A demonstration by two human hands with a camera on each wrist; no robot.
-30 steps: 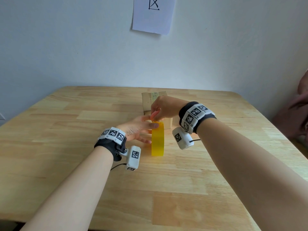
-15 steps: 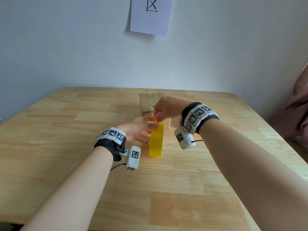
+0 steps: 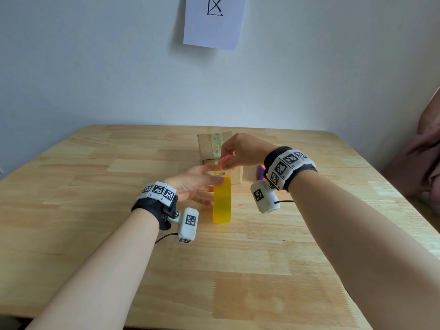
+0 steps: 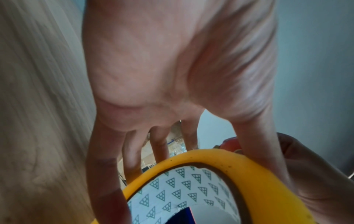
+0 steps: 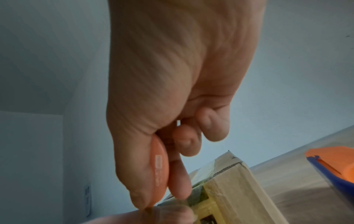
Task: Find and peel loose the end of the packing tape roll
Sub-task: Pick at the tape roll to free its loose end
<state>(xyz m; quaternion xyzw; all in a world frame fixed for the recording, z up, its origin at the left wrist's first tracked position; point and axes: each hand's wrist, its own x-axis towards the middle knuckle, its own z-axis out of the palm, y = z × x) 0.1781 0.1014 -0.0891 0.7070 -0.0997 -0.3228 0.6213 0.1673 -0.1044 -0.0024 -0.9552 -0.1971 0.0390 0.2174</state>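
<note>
A yellow packing tape roll [image 3: 222, 203] stands on its edge on the wooden table [image 3: 95, 186]. My left hand [image 3: 207, 186] holds it from the left, thumb on the top rim and fingers along its side. The left wrist view shows the roll's yellow rim [image 4: 201, 156] and patterned core under the thumb. Just above the roll, my right hand [image 3: 223, 163] pinches a small orange tab [image 3: 225, 160] between thumb and forefinger. A short clear strip of tape [image 3: 222, 173] runs from the tab down to the roll. The tab [image 5: 159, 171] is plain in the right wrist view.
A taped cardboard box [image 3: 209, 148] stands right behind the roll, also seen close by as the box [image 5: 235, 186] in the right wrist view. An orange and blue tool [image 3: 260, 171] lies on the table under my right wrist. A paper sheet [image 3: 214, 20] hangs on the wall.
My right hand has risen a little off the roll's top with the orange tab, and a short strip of tape now shows between them. The left hand holds still.
</note>
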